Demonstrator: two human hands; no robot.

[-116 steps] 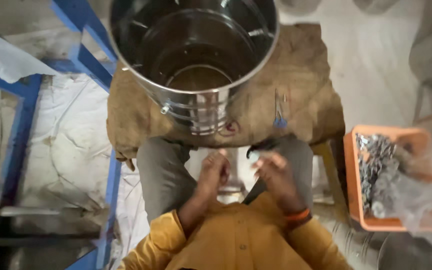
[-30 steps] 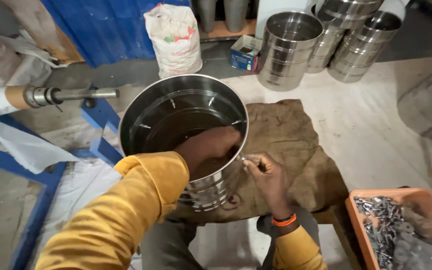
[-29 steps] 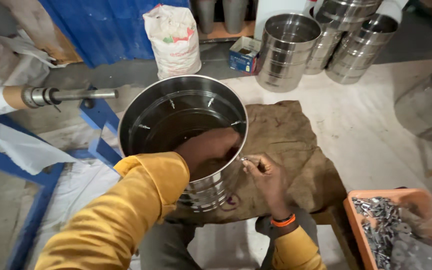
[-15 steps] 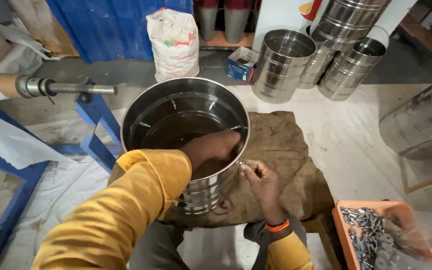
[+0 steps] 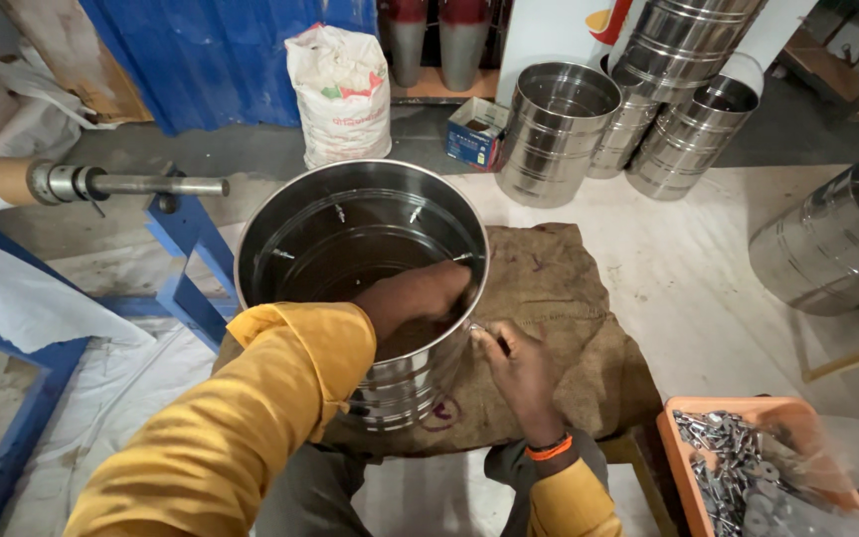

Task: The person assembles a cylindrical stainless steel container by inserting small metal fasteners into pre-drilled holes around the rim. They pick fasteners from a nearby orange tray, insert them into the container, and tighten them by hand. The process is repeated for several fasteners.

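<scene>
A large open steel drum point(image 5: 295, 224) stands upright on a brown burlap-covered stool point(image 5: 569, 298) in front of me. My left hand point(image 5: 425, 295) reaches over the near rim into the drum, fingers pressed against the inner wall at the right side. My right hand point(image 5: 509, 363) is outside the drum at the same spot, fingertips pinched on a small metal part point(image 5: 476, 327) against the outer wall. My sleeves are mustard yellow, with an orange band on the right wrist.
An orange tray point(image 5: 743, 467) of small metal pieces sits at lower right. Several steel drums point(image 5: 559, 129) stand at the back and one point(image 5: 837, 239) lies on its side at right. A white sack point(image 5: 342, 89), small blue box point(image 5: 476, 134) and blue metal frame point(image 5: 186, 259) are behind and left.
Earlier both hands were together in my lap below the drum. My left hand then went inside the drum and the right to its outer wall; over the last second they barely moved.
</scene>
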